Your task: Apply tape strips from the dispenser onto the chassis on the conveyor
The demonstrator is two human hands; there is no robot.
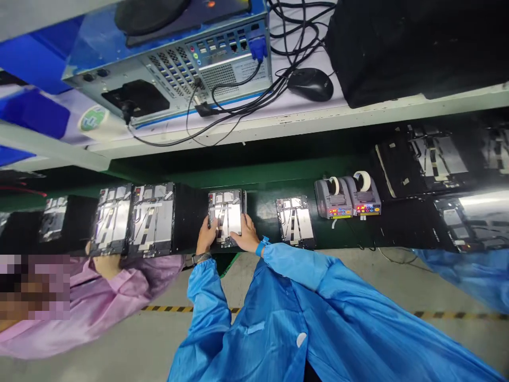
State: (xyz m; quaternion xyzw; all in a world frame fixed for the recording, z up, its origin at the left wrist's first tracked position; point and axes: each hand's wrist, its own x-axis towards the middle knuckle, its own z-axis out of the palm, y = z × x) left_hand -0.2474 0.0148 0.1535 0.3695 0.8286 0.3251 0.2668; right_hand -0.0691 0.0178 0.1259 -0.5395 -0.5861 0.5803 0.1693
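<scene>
An opened tablet (227, 212) with its silver battery and dark flex cables bare lies in front of me on the bench. My left hand (205, 234) grips its left edge, thumb over the top face. Around the lower right side is my right hand (247, 234), its thumb resting on the battery area. A thin edge shows along the tablet's right side, perhaps another panel beneath; I cannot tell. A second opened tablet (295, 222) lies flat a little to the right, apart from my right hand.
Two tape dispensers (348, 199) with lit displays stand right of the tablets. More opened tablets (153, 217) lie leftward beside a co-worker's hand (105, 263), and others (437, 154) far right. Above, a shelf (246, 130) carries a computer case (170, 74), cables and a mouse (310, 84).
</scene>
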